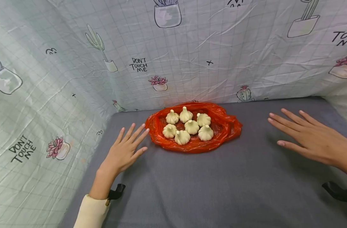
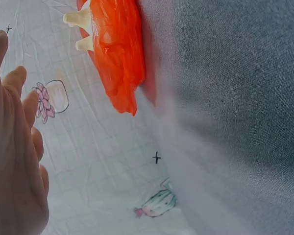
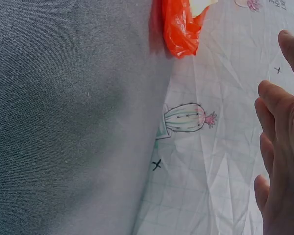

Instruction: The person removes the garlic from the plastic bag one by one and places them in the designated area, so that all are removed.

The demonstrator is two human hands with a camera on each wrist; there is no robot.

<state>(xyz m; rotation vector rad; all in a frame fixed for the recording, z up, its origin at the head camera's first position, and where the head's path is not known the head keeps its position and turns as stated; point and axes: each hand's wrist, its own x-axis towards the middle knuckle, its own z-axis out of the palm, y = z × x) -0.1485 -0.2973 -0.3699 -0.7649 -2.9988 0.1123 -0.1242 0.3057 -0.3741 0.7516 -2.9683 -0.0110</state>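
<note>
Several garlic bulbs (image 1: 191,127) sit in an opened red plastic bag (image 1: 179,147) at the back of the grey surface. My left hand (image 1: 125,154) hovers just left of the bag, fingers spread, holding nothing. Well to the bag's right, my right hand (image 1: 313,136) is held out flat with its fingers apart and nothing in it. In the left wrist view, the bag (image 2: 118,54) and two garlic stems (image 2: 78,18) show beyond the left hand (image 2: 17,161). From the right wrist, only the bag's end (image 3: 181,34) appears, apart from the right hand (image 3: 284,132).
A grey cloth (image 1: 196,190) covers the table. White sheeting (image 1: 190,44) printed with potted plants and lettering rises behind and on the left. Black straps (image 1: 116,192) are on both wrists.
</note>
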